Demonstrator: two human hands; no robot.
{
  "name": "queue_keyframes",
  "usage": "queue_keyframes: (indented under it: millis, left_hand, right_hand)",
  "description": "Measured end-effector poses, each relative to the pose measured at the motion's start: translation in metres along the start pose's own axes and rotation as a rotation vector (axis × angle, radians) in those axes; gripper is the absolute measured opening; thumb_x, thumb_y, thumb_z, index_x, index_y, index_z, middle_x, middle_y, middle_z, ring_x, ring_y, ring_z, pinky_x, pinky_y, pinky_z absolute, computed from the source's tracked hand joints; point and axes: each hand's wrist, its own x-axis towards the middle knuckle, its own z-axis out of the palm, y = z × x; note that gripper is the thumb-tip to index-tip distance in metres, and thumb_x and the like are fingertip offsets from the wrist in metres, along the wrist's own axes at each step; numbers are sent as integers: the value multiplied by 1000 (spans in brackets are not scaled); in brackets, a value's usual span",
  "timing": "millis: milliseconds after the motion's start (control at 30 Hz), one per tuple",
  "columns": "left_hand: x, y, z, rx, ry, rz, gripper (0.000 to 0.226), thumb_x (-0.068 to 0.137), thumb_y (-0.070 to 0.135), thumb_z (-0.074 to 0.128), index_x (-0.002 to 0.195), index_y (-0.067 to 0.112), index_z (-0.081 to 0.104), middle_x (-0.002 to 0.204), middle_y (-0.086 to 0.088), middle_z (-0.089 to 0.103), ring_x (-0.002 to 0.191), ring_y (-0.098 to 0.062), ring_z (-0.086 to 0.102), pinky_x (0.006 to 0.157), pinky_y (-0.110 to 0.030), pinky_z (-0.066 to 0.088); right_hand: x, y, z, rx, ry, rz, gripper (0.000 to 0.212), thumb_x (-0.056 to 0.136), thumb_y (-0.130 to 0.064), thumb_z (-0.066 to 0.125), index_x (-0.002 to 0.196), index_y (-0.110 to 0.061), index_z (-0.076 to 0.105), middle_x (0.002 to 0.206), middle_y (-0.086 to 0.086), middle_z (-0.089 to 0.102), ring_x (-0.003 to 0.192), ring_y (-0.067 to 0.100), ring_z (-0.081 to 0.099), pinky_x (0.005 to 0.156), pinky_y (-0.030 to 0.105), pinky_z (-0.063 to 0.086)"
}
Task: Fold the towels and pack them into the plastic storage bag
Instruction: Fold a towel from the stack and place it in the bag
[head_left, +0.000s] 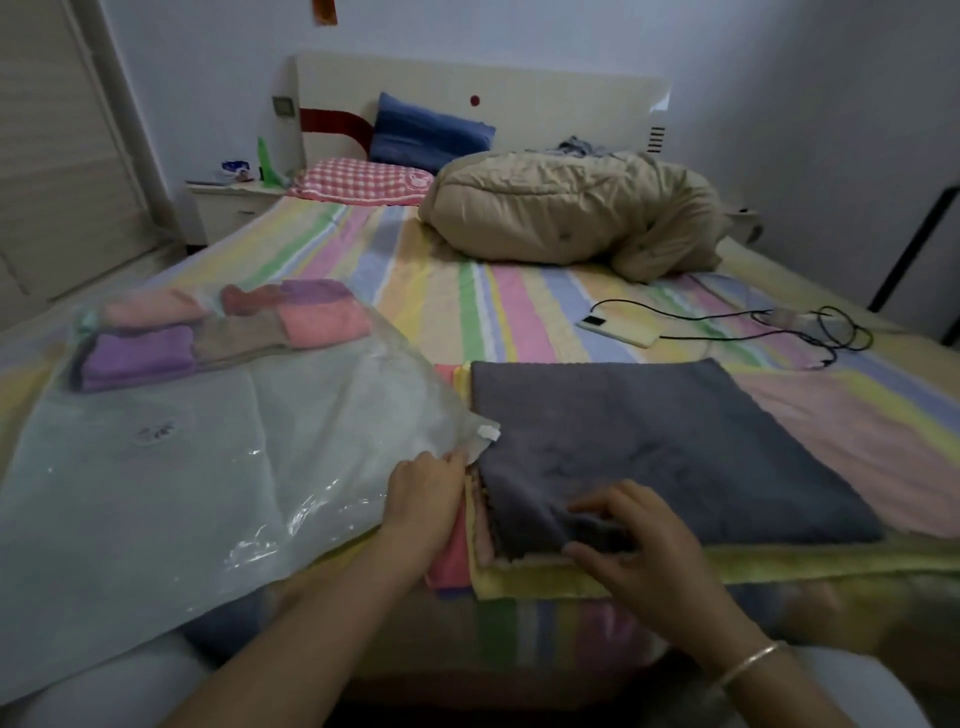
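Towels, flat, one stack of at least three: a grey towel (665, 447) on top, a yellow towel (545, 577) and a pink towel (451, 558) showing at the near-left edges beneath it.

Towels, folded, six that we count, already inside the plastic storage bag (208, 493), which lies flat just left of the stack with its corner overlapping it. They are two purple, two pink, one dark red and one taupe, all at the far end.

Hands, two. Our right hand (628, 530) pinches the near edge of the grey towel between thumb and curled fingers. Our left hand (423, 499) lies at the stack's left edge by the bag's corner, and we cannot tell what it holds.

Surface: a bed under a striped sheet (519, 301), bearing one beige quilt (571, 218), two pillows, one phone (621, 330) and black cables (810, 322).

Room: pale walls, one white nightstand (228, 202) at the far left.
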Motion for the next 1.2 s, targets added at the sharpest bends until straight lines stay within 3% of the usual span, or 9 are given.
queue_keyframes:
  millis: [133, 267, 367, 467, 633, 800, 933, 1033, 1200]
  left_hand:
    - [-16, -16, -28, 167, -126, 16, 8, 76, 13, 74, 83, 14, 71, 84, -7, 69, 78, -24, 69, 58, -26, 45]
    - [-29, -29, -39, 229, -376, 57, 24, 90, 19, 54, 113, 19, 61, 117, -5, 61, 109, -25, 60, 78, -30, 42]
    - [-32, -10, -46, -18, -198, 103, 35, 87, 42, 55, 119, 26, 57, 123, 4, 58, 113, -22, 55, 86, -33, 47]
    - [-30, 15, -39, -243, 16, 361, 65, 74, 53, 66, 131, 28, 46, 141, 9, 43, 130, -14, 41, 101, -31, 42]
    - [-17, 30, -36, -522, 173, 349, 22, 85, 44, 63, 104, 34, 65, 99, 16, 65, 94, -5, 57, 73, -25, 49]
    - [-5, 15, -39, -727, 35, 308, 10, 89, 39, 63, 94, 35, 71, 86, 20, 67, 81, 2, 59, 72, -30, 52]
    - [-6, 9, -35, -829, 87, 220, 6, 88, 29, 68, 86, 27, 73, 78, 17, 69, 74, 0, 64, 71, -31, 54]
    - [-8, 8, -32, -897, 111, 170, 8, 89, 25, 68, 86, 21, 74, 79, 15, 70, 77, -1, 64, 71, -25, 53]
    - [-13, 3, -19, -996, 102, 79, 9, 89, 23, 67, 84, 18, 72, 76, 10, 70, 75, -2, 65, 69, -25, 53]
  right_hand:
    - [0, 3, 11, -64, -72, -63, 39, 72, -53, 67, 104, -30, 64, 98, -15, 55, 91, 7, 54, 73, 23, 46]
    - [8, 1, 20, -162, -93, -64, 37, 70, -45, 65, 105, -33, 62, 97, -14, 56, 90, 11, 55, 69, 26, 47]
    - [10, -1, 28, -185, -4, -16, 23, 75, -41, 54, 91, -30, 65, 85, -14, 59, 80, 12, 56, 61, 26, 45]
    - [12, -2, 29, -138, 96, 123, 13, 85, -37, 60, 79, -26, 64, 68, -10, 54, 67, 12, 54, 52, 30, 43]
    - [11, 1, 22, -66, 45, 180, 19, 87, -41, 60, 75, -28, 66, 61, -10, 47, 66, 12, 51, 56, 34, 42]
    - [11, 2, 18, -35, 9, 183, 27, 88, -44, 48, 73, -27, 62, 57, -13, 42, 64, 9, 46, 57, 32, 36]
    - [11, -5, 19, -188, 89, 91, 10, 82, -37, 66, 84, -27, 65, 73, -13, 52, 73, 12, 53, 55, 27, 40]
    - [5, -8, 16, -427, 170, 70, 25, 66, -26, 78, 87, -23, 65, 74, -5, 56, 64, 18, 56, 50, 29, 39]
    - [-9, 20, -11, -583, 324, 416, 36, 72, -26, 78, 107, -22, 69, 52, 7, 60, 47, 29, 59, 45, 28, 40]
